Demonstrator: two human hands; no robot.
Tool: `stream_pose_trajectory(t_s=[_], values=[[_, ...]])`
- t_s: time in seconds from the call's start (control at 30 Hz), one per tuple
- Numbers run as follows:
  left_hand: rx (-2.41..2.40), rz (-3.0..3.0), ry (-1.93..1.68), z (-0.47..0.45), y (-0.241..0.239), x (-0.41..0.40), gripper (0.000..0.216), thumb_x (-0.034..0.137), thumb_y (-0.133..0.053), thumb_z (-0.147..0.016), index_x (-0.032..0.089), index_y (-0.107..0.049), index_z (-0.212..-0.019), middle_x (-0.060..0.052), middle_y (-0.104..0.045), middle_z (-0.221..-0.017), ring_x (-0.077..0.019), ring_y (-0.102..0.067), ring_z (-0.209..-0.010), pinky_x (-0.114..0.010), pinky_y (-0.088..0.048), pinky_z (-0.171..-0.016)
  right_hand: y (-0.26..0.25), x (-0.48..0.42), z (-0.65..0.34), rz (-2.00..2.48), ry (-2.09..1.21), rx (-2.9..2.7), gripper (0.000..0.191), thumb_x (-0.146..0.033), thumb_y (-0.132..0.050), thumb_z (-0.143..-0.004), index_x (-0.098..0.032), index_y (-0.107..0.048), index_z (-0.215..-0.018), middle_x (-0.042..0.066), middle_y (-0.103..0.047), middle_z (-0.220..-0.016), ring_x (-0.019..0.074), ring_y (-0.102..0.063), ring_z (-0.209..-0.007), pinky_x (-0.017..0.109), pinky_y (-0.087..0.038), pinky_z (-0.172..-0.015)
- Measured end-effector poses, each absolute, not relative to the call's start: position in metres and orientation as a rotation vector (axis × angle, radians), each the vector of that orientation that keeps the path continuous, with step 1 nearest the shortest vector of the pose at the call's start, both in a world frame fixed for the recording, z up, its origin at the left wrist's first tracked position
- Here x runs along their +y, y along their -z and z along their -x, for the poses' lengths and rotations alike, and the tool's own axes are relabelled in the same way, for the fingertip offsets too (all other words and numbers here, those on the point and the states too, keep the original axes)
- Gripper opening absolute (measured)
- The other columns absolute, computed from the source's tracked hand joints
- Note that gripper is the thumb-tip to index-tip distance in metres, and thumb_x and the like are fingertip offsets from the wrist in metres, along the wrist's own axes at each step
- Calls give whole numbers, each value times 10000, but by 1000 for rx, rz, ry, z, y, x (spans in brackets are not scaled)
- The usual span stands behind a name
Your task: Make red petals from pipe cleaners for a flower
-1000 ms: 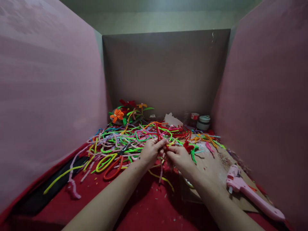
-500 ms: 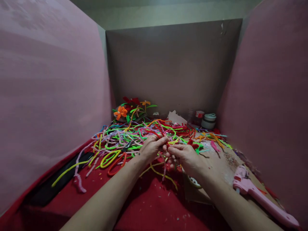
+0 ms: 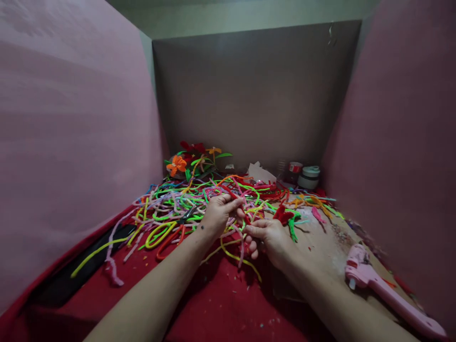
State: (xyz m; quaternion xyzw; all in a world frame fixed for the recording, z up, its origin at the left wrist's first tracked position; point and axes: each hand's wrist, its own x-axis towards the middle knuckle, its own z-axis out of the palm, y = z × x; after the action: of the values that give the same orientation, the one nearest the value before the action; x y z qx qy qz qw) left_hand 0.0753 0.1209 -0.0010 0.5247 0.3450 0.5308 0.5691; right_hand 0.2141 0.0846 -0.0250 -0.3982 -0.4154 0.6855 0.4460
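Between my two hands is a red pipe cleaner [image 3: 246,218], stretched at a slant in front of the pile. My left hand [image 3: 221,213] pinches its upper part between thumb and fingers, with a red end poking out past the knuckles. Lower down, my right hand [image 3: 267,233] pinches the same pipe cleaner with thumb and forefinger; the other fingers curl loosely below. Behind them spreads a tangled pile of coloured pipe cleaners [image 3: 178,199]. A red and green pipe-cleaner piece [image 3: 284,215] lies just beyond my right hand.
Scissors with yellow and orange handles [image 3: 161,236] lie left of my hands. A pink glue gun [image 3: 388,289] rests at the right on cardboard. Finished pipe-cleaner flowers [image 3: 177,166] stand at the back left, a lidded jar [image 3: 309,178] at the back right. Pink walls [image 3: 81,142] flank the table.
My hands have drawn slightly apart, my right hand lower, so more of the red pipe cleaner shows between them. The view has shifted slightly.
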Motion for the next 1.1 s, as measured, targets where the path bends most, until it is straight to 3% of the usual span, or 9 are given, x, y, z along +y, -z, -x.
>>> stream_pose_trajectory(t_s=[0.17,0.27,0.37,0.47,0.6,0.83,1.1], values=[[938,-1294,-1492,-59,-11,127,212,293,-655,-702,118,-558,-631,19,-552,-423,-69,-446,-319,-184,-342,-354,31,79,-213,1002,-1790,-1055,133,-214,-648,-686,-109,-583,-638,5,-567,-463,67,-442,-292,160,-326,-246],[758,-1219,-1553,-58,-17,124,241,328,-665,-700,126,-600,-815,-4,-625,-589,-73,-507,-413,-184,-382,-395,31,80,-218,962,-1749,-990,122,-209,-651,-673,-113,-583,-643,-14,-552,-454,53,-411,-283,149,-281,-232],[667,-1130,-1354,-67,-13,117,378,332,-717,-651,153,-590,-960,-9,-636,-730,-54,-511,-470,-168,-379,-415,28,83,-223,914,-1691,-900,123,-196,-671,-644,-120,-575,-634,-27,-549,-455,45,-400,-289,145,-280,-236],[805,-1278,-1012,-81,-3,109,283,293,-732,-633,108,-623,-817,15,-565,-568,-35,-441,-400,-154,-306,-377,24,84,-226,901,-1684,-892,130,-190,-671,-650,-119,-567,-618,-21,-550,-450,47,-409,-292,143,-286,-243],[894,-1371,-985,-89,4,104,245,323,-672,-694,102,-583,-638,30,-487,-453,-44,-426,-374,-161,-274,-368,22,83,-228,813,-1732,-933,107,-203,-637,-694,-111,-588,-666,4,-582,-500,64,-455,-324,158,-340,-268],[862,-1276,-952,-85,1,103,229,333,-661,-710,115,-588,-711,-1,-576,-549,-81,-546,-450,-164,-347,-414,33,90,-231,610,-1981,-864,96,-196,-597,-743,-107,-628,-756,10,-591,-566,49,-468,-375,144,-356,-326],[840,-1373,-1053,-89,2,102,220,323,-678,-682,124,-587,-672,33,-538,-512,-44,-452,-405,-156,-327,-381,38,91,-228,638,-2029,-699,19,-143,-609,-734,-133,-623,-724,-2,-593,-545,50,-508,-417,129,-401,-379]])
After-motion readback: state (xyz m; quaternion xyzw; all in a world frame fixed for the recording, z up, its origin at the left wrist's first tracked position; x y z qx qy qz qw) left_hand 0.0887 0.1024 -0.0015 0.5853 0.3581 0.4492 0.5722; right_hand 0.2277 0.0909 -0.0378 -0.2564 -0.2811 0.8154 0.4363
